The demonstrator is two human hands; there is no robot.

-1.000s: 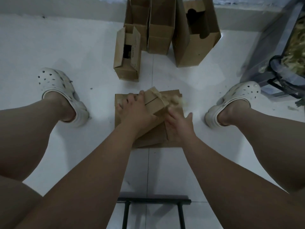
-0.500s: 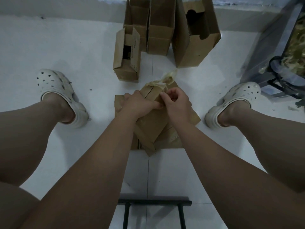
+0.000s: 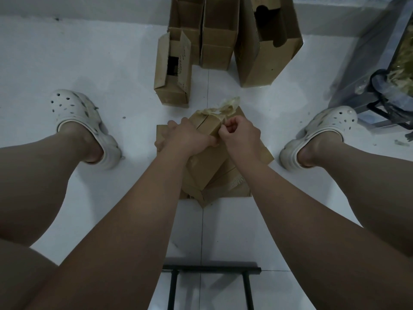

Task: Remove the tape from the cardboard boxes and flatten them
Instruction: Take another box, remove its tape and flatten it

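Observation:
A small brown cardboard box (image 3: pixel 206 159) is tilted up between my legs, over a stack of flattened cardboard (image 3: pixel 234 186) on the white floor. My left hand (image 3: pixel 187 136) grips the box's upper left side. My right hand (image 3: pixel 240 134) pinches a strip of yellowish tape (image 3: pixel 228 106) at the box's top right corner. The peeled tape curls upward in a crumpled loop above the box top.
Several upright cardboard boxes stand ahead: a small open one (image 3: pixel 173 68), two narrow ones (image 3: pixel 214 32) and a large one (image 3: pixel 268 39). My feet in white clogs (image 3: pixel 82 121) (image 3: pixel 317 135) flank the work. A dark metal frame (image 3: pixel 380 90) is at right, a black stool bar (image 3: pixel 210 270) below.
The box was lifted from lying flat on the stack to tilted up. My right hand moved up to its top corner and pulled the tape loose, which now curls above the box.

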